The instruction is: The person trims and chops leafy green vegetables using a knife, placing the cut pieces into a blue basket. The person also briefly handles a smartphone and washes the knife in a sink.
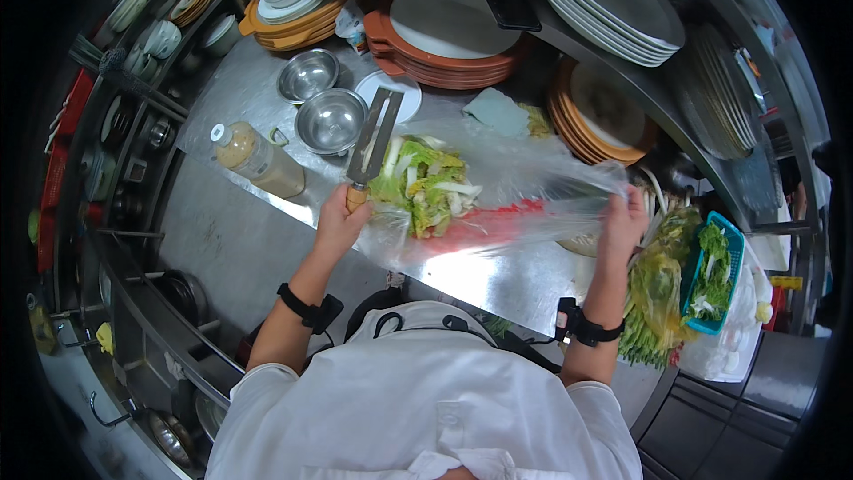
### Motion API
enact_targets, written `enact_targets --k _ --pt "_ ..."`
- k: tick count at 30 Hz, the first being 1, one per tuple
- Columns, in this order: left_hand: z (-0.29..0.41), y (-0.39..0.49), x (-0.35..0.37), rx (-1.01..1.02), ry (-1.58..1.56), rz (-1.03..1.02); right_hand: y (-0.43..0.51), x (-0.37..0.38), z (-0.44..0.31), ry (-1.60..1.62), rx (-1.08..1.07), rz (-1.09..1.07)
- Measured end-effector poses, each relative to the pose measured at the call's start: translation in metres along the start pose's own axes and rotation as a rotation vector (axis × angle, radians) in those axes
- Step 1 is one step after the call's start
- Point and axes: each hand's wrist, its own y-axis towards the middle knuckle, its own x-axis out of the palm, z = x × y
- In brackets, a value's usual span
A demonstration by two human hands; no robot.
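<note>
My left hand (pixel 341 220) grips the wooden handle of a metal tool (pixel 374 140) with a long slot in its blade, perhaps a peeler. The blade points away from me, over the left edge of a clear plastic bag (pixel 533 173). At the right, my right hand (pixel 623 213) pinches the bag's gathered end and holds it off the steel table. Cut leafy greens with pale stems (pixel 430 183) lie at the bag's left part. Red print or red material (pixel 500 220) shows along its lower middle; which of these, I cannot tell.
Two steel bowls (pixel 331 121) and a sauce bottle (pixel 256 160) stand left on the steel table (pixel 220 107). Behind are a white lid (pixel 400 97), a cloth (pixel 496 112) and stacked plates (pixel 453 23). A shelf overhangs the back right. Bagged greens (pixel 656 273) and a teal basket (pixel 736 247) stand right.
</note>
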Motion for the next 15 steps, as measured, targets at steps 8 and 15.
enact_targets --k 8,15 --pt "0.157 -0.002 -0.011 0.356 -0.078 -0.101 0.000 -0.040 -0.052 0.016 -0.046 0.177" --pt "0.171 0.006 -0.001 0.374 -0.092 -0.081 -0.016 -0.065 -0.074 0.011 -0.208 0.241"
